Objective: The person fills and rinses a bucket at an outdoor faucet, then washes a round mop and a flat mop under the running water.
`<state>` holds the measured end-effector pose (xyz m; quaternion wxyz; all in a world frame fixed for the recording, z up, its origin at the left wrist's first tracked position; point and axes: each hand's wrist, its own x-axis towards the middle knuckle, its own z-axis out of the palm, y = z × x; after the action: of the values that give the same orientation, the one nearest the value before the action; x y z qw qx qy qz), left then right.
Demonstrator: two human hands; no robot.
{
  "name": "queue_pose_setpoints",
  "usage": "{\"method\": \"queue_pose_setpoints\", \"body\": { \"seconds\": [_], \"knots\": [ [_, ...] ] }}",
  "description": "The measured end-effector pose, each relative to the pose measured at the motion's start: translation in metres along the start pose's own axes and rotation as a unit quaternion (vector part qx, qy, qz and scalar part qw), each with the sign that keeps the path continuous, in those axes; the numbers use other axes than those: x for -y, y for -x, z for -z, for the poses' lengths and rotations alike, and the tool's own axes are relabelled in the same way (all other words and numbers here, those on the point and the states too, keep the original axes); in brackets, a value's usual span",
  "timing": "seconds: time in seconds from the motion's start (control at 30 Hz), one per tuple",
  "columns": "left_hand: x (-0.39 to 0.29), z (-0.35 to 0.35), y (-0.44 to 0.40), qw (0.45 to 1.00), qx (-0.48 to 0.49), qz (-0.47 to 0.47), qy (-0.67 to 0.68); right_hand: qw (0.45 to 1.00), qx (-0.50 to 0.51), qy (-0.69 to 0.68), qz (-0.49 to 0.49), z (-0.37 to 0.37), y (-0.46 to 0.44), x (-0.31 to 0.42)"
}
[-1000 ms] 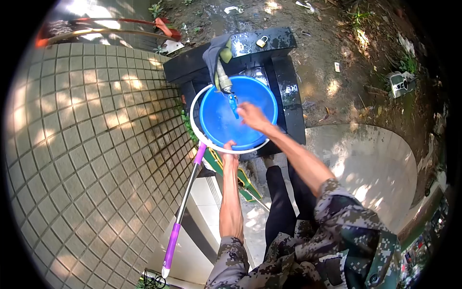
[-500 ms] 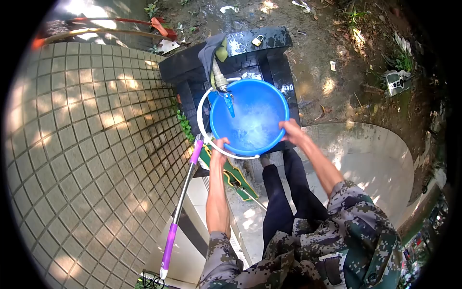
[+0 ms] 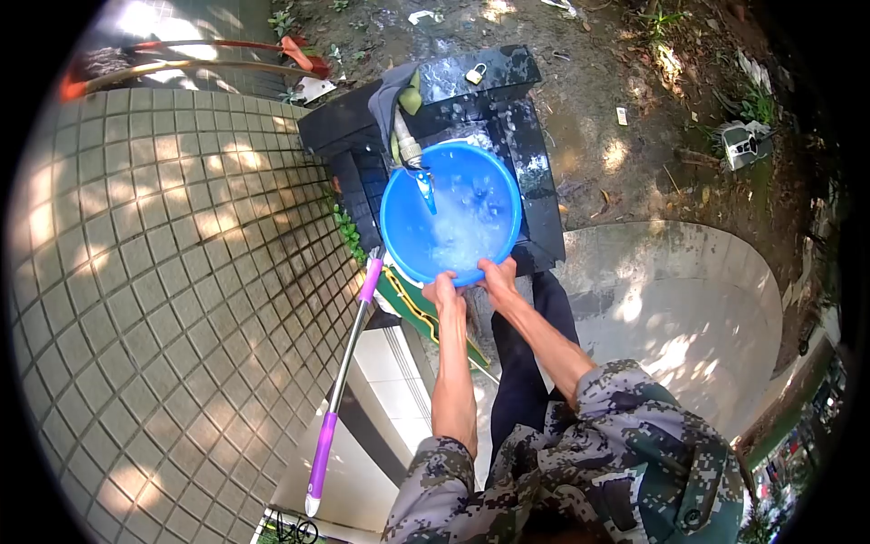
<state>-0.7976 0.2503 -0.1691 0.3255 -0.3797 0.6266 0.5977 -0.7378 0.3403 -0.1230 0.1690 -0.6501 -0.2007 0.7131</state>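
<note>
A: What differs from half a second ago?

B: The right hand (image 3: pixel 499 276) shifts from the 4 o'clock rim to 5 o'clock, just beside the left hand (image 3: pixel 444 292) at 6 — each grip clamped on the blue basin (image 3: pixel 401 222), which sits over the black stand (image 3: pixel 539 213), the tap (image 3: pixel 409 152) at its 11 o'clock side. Hand support now comes from the near side only; the far side probably leans on the stand.

A: And the margins?

B: The tiled wall (image 3: pixel 181 272) bounds 9 o'clock, the pole (image 3: pixel 348 363) 7 — room appears widest toward 4, over curved concrete (image 3: pixel 707 299).
</note>
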Motion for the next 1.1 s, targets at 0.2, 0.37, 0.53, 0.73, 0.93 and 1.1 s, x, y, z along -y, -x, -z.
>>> {"method": "queue_pose_setpoints", "body": {
  "seconds": [0.2,0.37,0.53,0.73,0.93,1.1],
  "knots": [
    [-0.058,0.023,-0.016,0.982,0.08,-0.024,-0.168,0.96,0.104,0.26,0.007,0.024,-0.054,0.077],
    [-0.088,0.025,-0.03,0.955,0.138,-0.032,-0.26,0.933,0.208,0.267,-0.117,0.03,-0.097,0.085],
    [-0.089,0.015,0.001,0.682,-0.038,-0.371,-0.629,0.969,0.105,0.204,-0.089,0.025,-0.06,0.061],
    [-0.077,-0.039,0.085,0.508,0.326,-0.423,-0.676,0.994,-0.015,0.099,-0.041,0.0,-0.035,0.014],
    [-0.061,-0.016,0.042,0.424,0.322,-0.405,-0.743,0.962,0.138,0.214,-0.094,0.041,-0.01,0.035],
    [-0.079,-0.011,0.031,0.371,0.356,-0.459,-0.724,0.761,-0.008,0.56,0.328,0.057,-0.067,0.099]
  ]
}}
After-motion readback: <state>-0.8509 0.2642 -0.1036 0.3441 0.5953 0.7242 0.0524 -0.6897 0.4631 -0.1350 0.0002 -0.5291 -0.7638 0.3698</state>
